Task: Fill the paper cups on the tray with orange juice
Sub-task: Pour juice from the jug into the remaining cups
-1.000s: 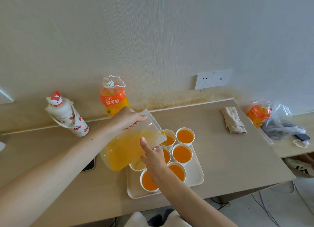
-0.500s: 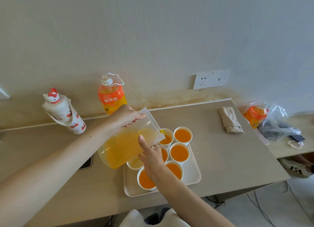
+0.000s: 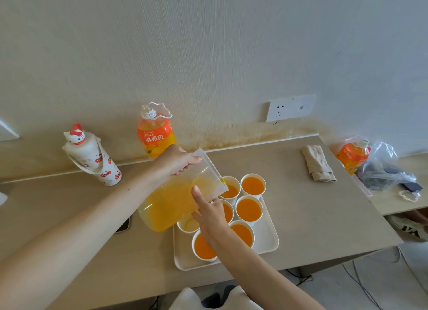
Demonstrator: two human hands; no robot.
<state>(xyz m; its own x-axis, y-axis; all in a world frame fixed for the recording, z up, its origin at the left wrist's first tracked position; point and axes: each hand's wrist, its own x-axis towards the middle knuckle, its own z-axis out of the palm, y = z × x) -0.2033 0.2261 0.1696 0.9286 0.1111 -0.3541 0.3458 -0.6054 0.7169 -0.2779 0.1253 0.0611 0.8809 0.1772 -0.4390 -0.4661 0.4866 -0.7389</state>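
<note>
On the pale wooden table (image 3: 312, 217), a white rectangular plastic tray (image 3: 268, 240) carries white paper cups, most holding orange juice near the brim. The left hand (image 3: 180, 162) grips the rear of a clear plastic pitcher (image 3: 169, 205), tilted so its spout hangs over the back-left cup (image 3: 231, 191), where a thin stream falls. The right hand (image 3: 209, 217) holds nothing; its outstretched forefinger presses the pitcher's side near the spout. Pouring into that cup is the step in hand. One cup at the tray's left edge (image 3: 188, 225), partly under the pitcher, shows only a pale trace of juice. The next move, I judge, calls for levelling the pitcher once this cup matches its neighbours, then bringing the spout over that low cup without dripping.
</note>
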